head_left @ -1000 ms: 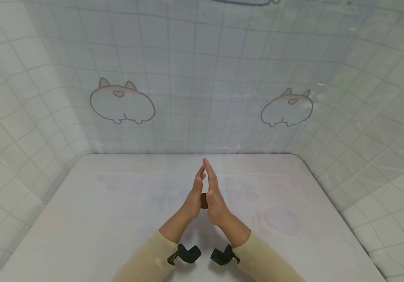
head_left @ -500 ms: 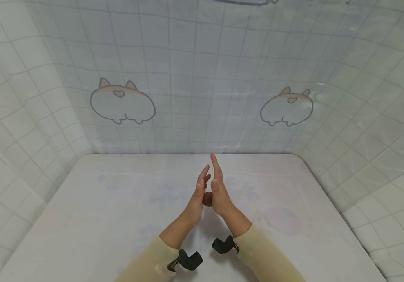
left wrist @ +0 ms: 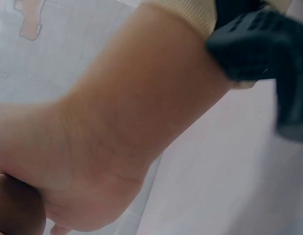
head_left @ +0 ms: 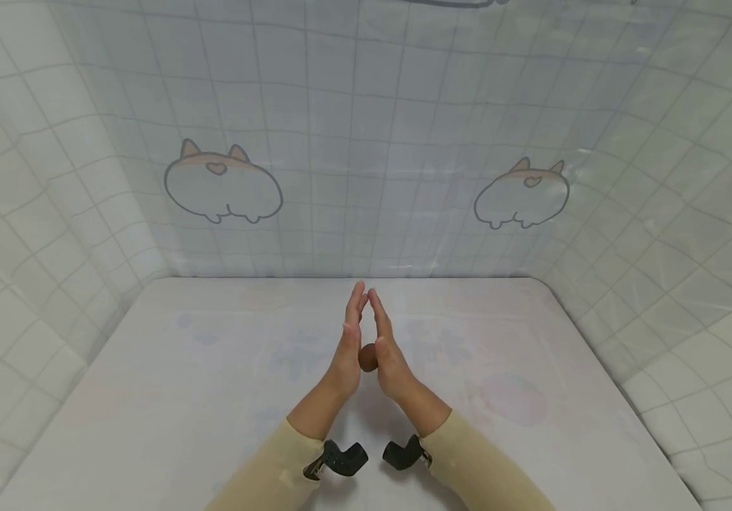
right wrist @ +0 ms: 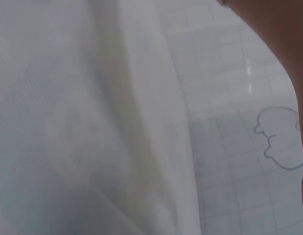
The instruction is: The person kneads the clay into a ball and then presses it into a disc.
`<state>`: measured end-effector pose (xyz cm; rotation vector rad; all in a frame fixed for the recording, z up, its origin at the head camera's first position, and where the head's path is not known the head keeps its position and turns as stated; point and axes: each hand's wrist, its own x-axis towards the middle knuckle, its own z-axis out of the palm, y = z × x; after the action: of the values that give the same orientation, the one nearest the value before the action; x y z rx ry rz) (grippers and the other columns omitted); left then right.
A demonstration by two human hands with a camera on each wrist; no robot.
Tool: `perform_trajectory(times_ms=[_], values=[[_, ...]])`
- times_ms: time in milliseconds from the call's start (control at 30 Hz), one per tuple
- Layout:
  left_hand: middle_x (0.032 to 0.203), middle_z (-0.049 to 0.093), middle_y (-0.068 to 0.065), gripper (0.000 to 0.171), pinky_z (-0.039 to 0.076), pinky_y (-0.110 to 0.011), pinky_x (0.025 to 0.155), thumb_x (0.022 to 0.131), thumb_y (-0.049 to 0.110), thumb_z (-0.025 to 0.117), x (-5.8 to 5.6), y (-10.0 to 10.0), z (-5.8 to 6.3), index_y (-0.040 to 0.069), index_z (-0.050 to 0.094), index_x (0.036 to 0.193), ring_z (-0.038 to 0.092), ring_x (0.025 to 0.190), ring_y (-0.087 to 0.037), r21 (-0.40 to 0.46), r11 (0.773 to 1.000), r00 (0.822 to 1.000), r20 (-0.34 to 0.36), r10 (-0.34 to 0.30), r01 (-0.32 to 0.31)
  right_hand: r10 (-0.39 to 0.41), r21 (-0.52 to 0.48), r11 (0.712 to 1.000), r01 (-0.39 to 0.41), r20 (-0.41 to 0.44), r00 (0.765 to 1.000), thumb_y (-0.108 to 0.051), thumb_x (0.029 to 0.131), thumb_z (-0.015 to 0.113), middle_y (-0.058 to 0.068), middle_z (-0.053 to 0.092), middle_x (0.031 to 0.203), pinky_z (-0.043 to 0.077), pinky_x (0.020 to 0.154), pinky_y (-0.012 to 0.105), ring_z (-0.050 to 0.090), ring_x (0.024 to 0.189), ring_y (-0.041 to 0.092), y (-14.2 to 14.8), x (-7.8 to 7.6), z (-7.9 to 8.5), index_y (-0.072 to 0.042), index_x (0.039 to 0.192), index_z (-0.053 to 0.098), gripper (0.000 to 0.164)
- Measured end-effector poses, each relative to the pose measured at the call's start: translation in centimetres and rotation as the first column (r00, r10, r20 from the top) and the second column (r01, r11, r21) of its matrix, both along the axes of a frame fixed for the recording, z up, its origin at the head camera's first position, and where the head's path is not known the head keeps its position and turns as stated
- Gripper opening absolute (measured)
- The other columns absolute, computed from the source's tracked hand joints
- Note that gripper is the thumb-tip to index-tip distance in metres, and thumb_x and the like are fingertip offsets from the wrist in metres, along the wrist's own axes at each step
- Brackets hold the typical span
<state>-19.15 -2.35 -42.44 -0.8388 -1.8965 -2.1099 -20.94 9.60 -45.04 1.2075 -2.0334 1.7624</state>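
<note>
A small brown ball (head_left: 368, 358) sits between my two palms, above the middle of the table. My left hand (head_left: 346, 358) lies along its left side with straight fingers pointing away from me. On the other side, my right hand (head_left: 394, 365) presses the ball with its palm, fingers also straight. Both sets of fingertips lean close together at the far end. In the left wrist view, the brown ball (left wrist: 16, 208) shows large at the lower left against the palm. The right wrist view catches only a strip of the right hand (right wrist: 289, 39), without the ball.
Under the hands spreads a pale table (head_left: 180, 397) with faint coloured patterns. White grid-patterned sheeting (head_left: 372, 177) with cartoon animal outlines rises behind it and at both sides. Dark wrist mounts (head_left: 346, 459) stick out from the light sleeves (head_left: 276, 468).
The hands rub back and forth against each other. Since half a second ago the right hand has drawn back and the left has slid forward, the ball shifting slightly left between them.
</note>
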Motion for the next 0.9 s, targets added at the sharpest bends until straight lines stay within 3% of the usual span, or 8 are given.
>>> perform_trajectory(times_ms=[33, 67, 133, 233, 367, 533, 733, 900], values=[[0.167, 0.0, -0.006, 0.093, 0.0, -0.072, 0.111, 0.094, 0.079, 0.011, -0.1, 0.0, 0.0, 0.016, -0.003, 0.162, 0.002, 0.152, -0.03, -0.005, 1.0, 1.0, -0.006, 0.019, -0.019, -0.014, 0.001, 1.0, 0.014, -0.016, 1.0, -0.063, 0.103, 0.008, 0.027, 0.056, 0.123, 0.043, 0.092, 0.022, 0.055, 0.112, 0.003, -0.1, 0.1, 0.0, -0.006, 0.16, -0.006, 0.082], [0.167, 0.001, -0.006, 0.094, 0.0, -0.071, 0.111, 0.094, 0.08, 0.011, -0.3, -0.1, 0.1, 0.017, -0.003, 0.162, 0.003, 0.152, -0.029, -0.012, 0.999, 0.999, -0.012, 0.035, -0.035, -0.028, 0.003, 1.0, 0.028, -0.031, 0.999, -0.063, 0.104, 0.008, 0.024, 0.041, 0.147, 0.033, 0.107, 0.025, 0.041, 0.135, 0.007, -0.2, 0.2, 0.1, -0.005, 0.16, -0.005, 0.081], [0.167, 0.002, -0.005, 0.094, 0.002, -0.071, 0.111, 0.093, 0.081, 0.011, -0.5, -0.2, 0.2, 0.019, -0.003, 0.162, 0.004, 0.152, -0.027, -0.019, 0.998, 0.998, -0.011, 0.06, -0.06, -0.05, 0.006, 0.999, 0.05, -0.045, 0.998, -0.063, 0.104, 0.007, 0.016, 0.001, 0.167, 0.007, 0.121, 0.034, 0.001, 0.153, 0.02, -0.4, 0.4, 0.2, -0.006, 0.16, -0.003, 0.081], [0.167, 0.004, -0.004, 0.095, 0.003, -0.072, 0.111, 0.09, 0.084, 0.013, -1.0, -0.4, 0.2, 0.023, -0.002, 0.162, 0.006, 0.152, -0.025, -0.03, 0.995, 0.995, 0.016, 0.101, -0.1, -0.021, -0.025, 1.0, 0.019, -0.061, 0.998, -0.064, 0.103, 0.007, 0.016, 0.001, 0.167, 0.008, 0.121, 0.041, 0.002, 0.153, 0.031, -0.7, 0.8, 0.4, -0.004, 0.16, -0.005, 0.083], [0.167, 0.005, -0.005, 0.096, 0.003, -0.073, 0.11, 0.089, 0.085, 0.014, -1.7, -0.7, -0.1, 0.024, 0.0, 0.162, 0.006, 0.152, -0.024, -0.029, 0.991, 0.989, 0.062, 0.135, -0.133, 0.006, -0.064, 0.998, -0.013, -0.108, 0.994, -0.064, 0.103, 0.008, 0.019, 0.005, 0.166, 0.009, 0.122, 0.04, 0.006, 0.152, 0.035, -0.9, 1.4, 1.0, -0.002, 0.159, -0.005, 0.084], [0.167, 0.004, -0.005, 0.091, 0.003, -0.072, 0.111, 0.093, 0.081, 0.01, -1.9, -0.8, -0.9, 0.023, 0.0, 0.162, 0.007, 0.153, -0.026, -0.056, 0.994, 0.993, 0.07, 0.099, -0.095, 0.005, -0.092, 0.996, -0.019, -0.145, 0.989, -0.063, 0.104, 0.006, 0.024, 0.005, 0.164, 0.005, 0.121, 0.041, 0.002, 0.152, 0.035, -1.0, 1.7, 2.1, 0.002, 0.158, -0.005, 0.085], [0.168, 0.0, -0.006, 0.086, 0.009, -0.071, 0.111, 0.094, 0.078, 0.009, -1.2, 0.1, -1.6, 0.026, -0.001, 0.162, 0.003, 0.153, -0.031, -0.057, 0.998, 0.996, 0.09, 0.012, -0.006, -0.09, -0.043, 0.995, 0.086, -0.115, 0.989, -0.067, 0.101, 0.004, 0.021, 0.0, 0.165, 0.002, 0.118, 0.057, -0.002, 0.153, 0.03, -0.7, 1.3, 3.0, -0.003, 0.16, -0.003, 0.087], [0.167, 0.0, -0.006, 0.091, 0.011, -0.072, 0.11, 0.091, 0.082, 0.008, -0.6, 0.6, -1.5, 0.027, -0.006, 0.162, 0.002, 0.153, -0.03, -0.014, 1.0, 0.993, 0.115, 0.016, -0.015, -0.155, 0.021, 0.987, 0.157, -0.095, 0.983, -0.07, 0.1, 0.005, 0.013, 0.001, 0.167, 0.004, 0.113, 0.068, 0.001, 0.153, 0.03, -0.5, 0.7, 3.1, -0.005, 0.16, -0.001, 0.088]])
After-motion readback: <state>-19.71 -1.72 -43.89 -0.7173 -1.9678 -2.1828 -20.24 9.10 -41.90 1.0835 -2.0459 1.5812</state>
